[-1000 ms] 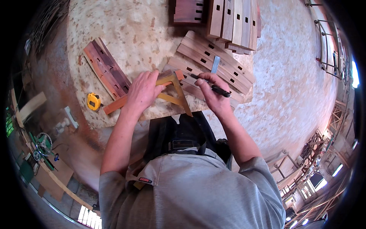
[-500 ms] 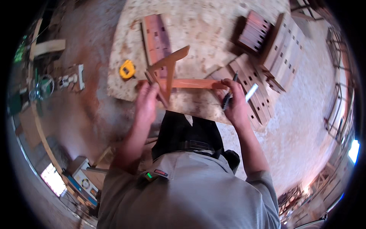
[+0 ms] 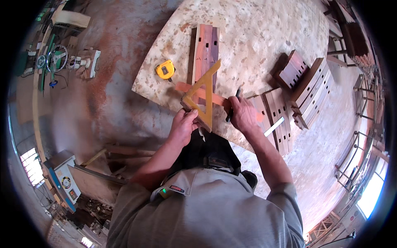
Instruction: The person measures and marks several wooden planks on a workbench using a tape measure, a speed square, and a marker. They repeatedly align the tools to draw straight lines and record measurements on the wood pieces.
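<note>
My left hand (image 3: pixel 182 127) pinches the thick edge of a yellowish wooden set square (image 3: pixel 209 99), thumb on top. The set square lies over a narrow reddish wood strip (image 3: pixel 221 100), but whether they touch I cannot tell. My right hand (image 3: pixel 245 115) is closed around a dark pen (image 3: pixel 238 91), whose end sticks up beyond the fingers. The strip's right part passes under that hand, so its grip on the strip is hidden. Behind the set square lies a reddish and purple slotted board (image 3: pixel 204 49).
A yellow tape measure (image 3: pixel 165 70) sits on the stained worktop (image 3: pixel 248 37), left of the slotted board. More slotted boards (image 3: pixel 278 108) lie to the right, with a white strip (image 3: pixel 274 126) across them. Further right are a stacked slotted block (image 3: pixel 316 89) and another piece (image 3: pixel 292 70).
The view has turned, shifting the worktop and its things rightward in the picture. The set square has swung from a tilted pose to face up more fully over the strip. Both holds persist.
</note>
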The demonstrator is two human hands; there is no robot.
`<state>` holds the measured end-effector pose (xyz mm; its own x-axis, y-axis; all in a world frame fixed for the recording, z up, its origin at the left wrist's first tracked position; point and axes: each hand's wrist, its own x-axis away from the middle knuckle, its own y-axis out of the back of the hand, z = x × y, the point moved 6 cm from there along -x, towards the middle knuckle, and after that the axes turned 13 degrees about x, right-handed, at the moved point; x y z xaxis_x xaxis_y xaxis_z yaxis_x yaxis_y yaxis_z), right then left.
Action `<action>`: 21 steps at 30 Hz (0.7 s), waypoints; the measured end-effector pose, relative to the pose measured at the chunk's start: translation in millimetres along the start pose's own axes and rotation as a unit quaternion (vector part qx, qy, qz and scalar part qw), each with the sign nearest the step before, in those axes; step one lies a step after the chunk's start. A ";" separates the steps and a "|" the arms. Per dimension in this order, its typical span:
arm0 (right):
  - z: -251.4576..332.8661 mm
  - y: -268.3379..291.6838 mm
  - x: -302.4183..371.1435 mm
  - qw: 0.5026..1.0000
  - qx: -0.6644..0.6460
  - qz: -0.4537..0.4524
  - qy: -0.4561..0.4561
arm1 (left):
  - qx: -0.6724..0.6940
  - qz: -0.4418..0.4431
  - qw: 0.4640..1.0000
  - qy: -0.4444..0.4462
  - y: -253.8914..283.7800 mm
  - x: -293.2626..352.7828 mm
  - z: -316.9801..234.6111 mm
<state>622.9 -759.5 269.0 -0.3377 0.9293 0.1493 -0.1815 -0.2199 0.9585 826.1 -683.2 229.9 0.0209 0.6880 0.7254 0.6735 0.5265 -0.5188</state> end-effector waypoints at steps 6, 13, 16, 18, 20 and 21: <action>15.9 23.0 46.4 0.987 -0.146 -0.022 -0.064 | -0.052 0.035 0.997 -0.043 -29.9 2.4 -18.8; 37.2 42.0 82.0 0.974 -0.189 -0.081 -0.095 | -0.155 0.067 0.960 -0.224 -90.3 12.9 -32.7; 38.4 39.8 93.3 0.969 -0.209 -0.105 -0.076 | -0.043 0.074 0.974 -0.208 -111.8 14.3 -24.1; 36.9 38.5 99.4 0.963 -0.229 -0.117 -0.075 | -0.006 0.098 0.973 -0.208 -127.9 23.2 -22.4; 34.5 41.9 103.3 0.959 -0.237 -0.138 -0.077 | 0.004 0.127 0.967 -0.222 -136.8 29.3 -20.9; 33.3 43.5 104.9 0.956 -0.241 -0.149 -0.077 | -0.009 0.132 0.963 -0.237 -140.1 31.7 -21.3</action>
<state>610.4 -661.8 334.5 -0.0716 0.9965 -0.0426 -0.6647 -0.0158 0.7469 748.1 -745.8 335.1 -0.1435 0.9493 0.2797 0.7041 0.2965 -0.6453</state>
